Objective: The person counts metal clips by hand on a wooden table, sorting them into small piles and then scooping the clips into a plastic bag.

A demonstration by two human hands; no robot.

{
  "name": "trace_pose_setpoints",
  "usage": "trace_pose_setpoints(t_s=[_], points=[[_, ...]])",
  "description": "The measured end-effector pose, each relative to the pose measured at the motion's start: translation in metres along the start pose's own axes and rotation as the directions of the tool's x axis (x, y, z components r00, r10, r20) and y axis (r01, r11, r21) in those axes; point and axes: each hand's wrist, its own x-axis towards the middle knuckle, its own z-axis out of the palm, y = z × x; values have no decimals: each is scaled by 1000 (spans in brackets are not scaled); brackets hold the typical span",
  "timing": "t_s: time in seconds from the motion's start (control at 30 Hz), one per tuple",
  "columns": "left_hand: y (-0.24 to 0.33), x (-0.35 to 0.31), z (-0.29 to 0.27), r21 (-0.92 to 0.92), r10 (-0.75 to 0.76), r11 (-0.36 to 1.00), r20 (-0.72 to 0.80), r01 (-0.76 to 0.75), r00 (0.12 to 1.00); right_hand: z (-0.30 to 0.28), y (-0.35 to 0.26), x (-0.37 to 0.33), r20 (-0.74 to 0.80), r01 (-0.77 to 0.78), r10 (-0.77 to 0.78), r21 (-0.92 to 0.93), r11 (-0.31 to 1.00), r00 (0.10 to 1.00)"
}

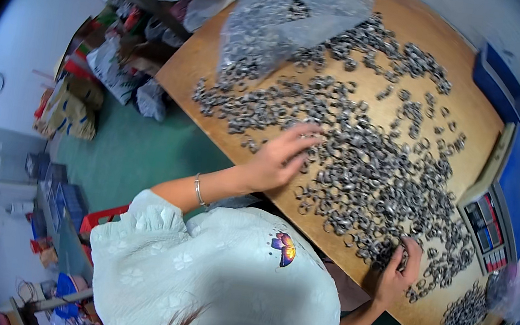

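A wide spread of small dark-grey metal rings lies loose on a brown wooden table. My left hand is over the left edge of the spread, its fingers stretched out and apart, with no ring visible in it. Near the table's front edge, my right hand touches rings at the near side of the heap. Its fingers curve downward, the thumb stands apart from them, and the fingertips are partly hidden. A clear plastic bag with more rings in it lies at the far left of the table.
At the right stands a weighing scale with a keypad and blue top. Beside it are a blue bin, a small separate pile of rings and a clear plastic bag. Sacks stand on the green floor to the left.
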Motion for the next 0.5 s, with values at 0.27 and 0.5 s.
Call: trace_pose_setpoints(t_s=[0.27,0.5], points=[[-80,-90,-80,231,-268,839,-614,493,742,84,-87,30,457,282,-341,194,940,822],[-141,-98,-136,386,-399,746,-395,543,828,169,-136,82,524,351,-368,135,926,768]])
